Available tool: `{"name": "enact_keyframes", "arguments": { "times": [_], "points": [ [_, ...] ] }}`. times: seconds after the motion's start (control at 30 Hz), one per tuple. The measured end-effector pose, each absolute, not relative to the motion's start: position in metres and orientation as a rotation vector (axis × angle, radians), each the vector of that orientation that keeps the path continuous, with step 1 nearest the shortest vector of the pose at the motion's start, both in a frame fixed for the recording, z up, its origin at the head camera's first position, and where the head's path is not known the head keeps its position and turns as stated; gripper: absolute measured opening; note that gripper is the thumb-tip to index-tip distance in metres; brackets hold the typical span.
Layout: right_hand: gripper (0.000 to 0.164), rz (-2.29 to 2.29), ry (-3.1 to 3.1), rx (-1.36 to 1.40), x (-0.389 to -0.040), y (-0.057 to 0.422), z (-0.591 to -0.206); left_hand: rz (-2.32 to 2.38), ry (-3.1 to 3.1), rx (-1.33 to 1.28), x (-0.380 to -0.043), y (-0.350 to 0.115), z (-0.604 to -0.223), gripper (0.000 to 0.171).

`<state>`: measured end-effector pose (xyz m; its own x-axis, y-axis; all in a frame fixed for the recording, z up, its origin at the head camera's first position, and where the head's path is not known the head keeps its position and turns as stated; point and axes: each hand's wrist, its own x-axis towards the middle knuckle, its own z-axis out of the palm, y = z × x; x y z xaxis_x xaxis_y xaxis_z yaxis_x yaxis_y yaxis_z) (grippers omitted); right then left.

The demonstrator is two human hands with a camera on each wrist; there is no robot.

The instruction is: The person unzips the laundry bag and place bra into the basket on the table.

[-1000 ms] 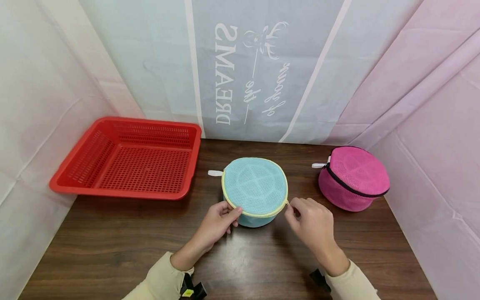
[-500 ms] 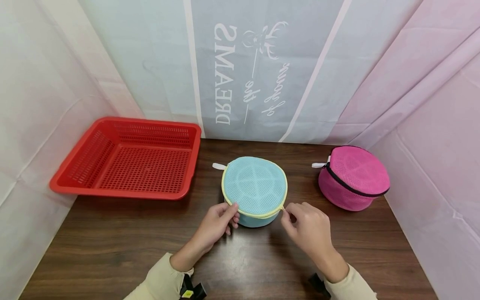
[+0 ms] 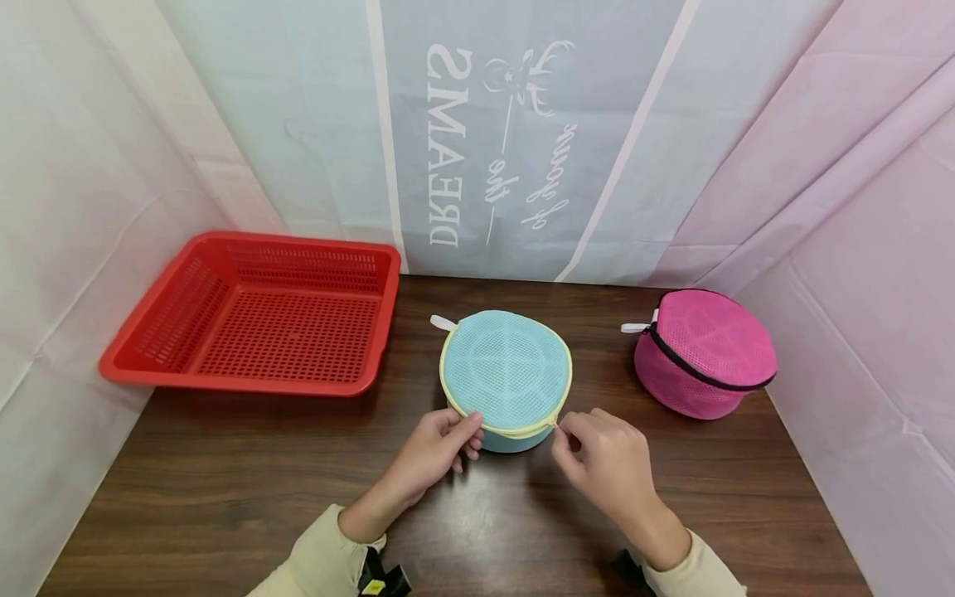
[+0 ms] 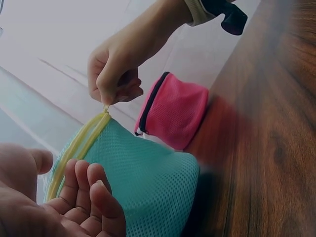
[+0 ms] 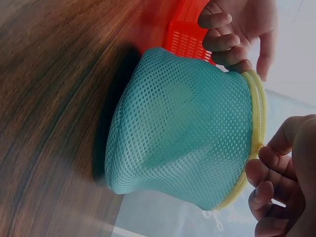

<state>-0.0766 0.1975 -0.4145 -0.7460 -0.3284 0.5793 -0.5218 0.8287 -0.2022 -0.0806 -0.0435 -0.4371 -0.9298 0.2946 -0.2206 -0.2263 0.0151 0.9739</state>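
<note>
A round light-blue mesh laundry bag (image 3: 507,365) with a yellow zipped rim stands upright on the table. At its front left, my left hand (image 3: 436,448) pinches the rim between thumb and fingers. My right hand (image 3: 608,460) pinches the small zipper pull (image 3: 553,424) at the bag's front right. In the left wrist view, two yellow zipper bands (image 4: 81,140) run between both hands, slightly apart. The right wrist view shows the bag's mesh side (image 5: 182,128) and the right fingers (image 5: 269,165) at the pull. A white tab (image 3: 443,322) sticks out at the bag's back left.
On the left of the brown wooden table (image 3: 246,473) stands a red plastic basket (image 3: 358,388) with a slotted bottom. A pink mesh laundry bag (image 3: 709,340) with a black zip stands at the right. Printed cloth (image 3: 328,124) hangs behind and at both sides.
My right hand has moved left and toward me with the zipper pull along the rim. The blue bag's white tab has shifted right and back. The left hand keeps its grip.
</note>
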Motion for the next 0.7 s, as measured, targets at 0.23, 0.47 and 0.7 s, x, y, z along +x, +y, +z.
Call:
{"name": "enact_keyframes", "arguments": {
  "times": [0.23,0.47,0.7],
  "points": [
    [0.021,0.516,-2.488,0.670,-0.074,0.194,-0.414,1.955,1.938,0.111,-0.078,-0.040,-0.436,0.041],
    [0.018,0.532,-2.427,0.745,-0.073,0.187,-0.415,1.934,1.928,0.131,-0.077,-0.035,-0.438,0.042],
    [0.015,0.542,-2.377,0.811,-0.073,0.180,-0.416,1.925,1.915,0.163,-0.074,-0.031,-0.440,0.049]
  ]
}}
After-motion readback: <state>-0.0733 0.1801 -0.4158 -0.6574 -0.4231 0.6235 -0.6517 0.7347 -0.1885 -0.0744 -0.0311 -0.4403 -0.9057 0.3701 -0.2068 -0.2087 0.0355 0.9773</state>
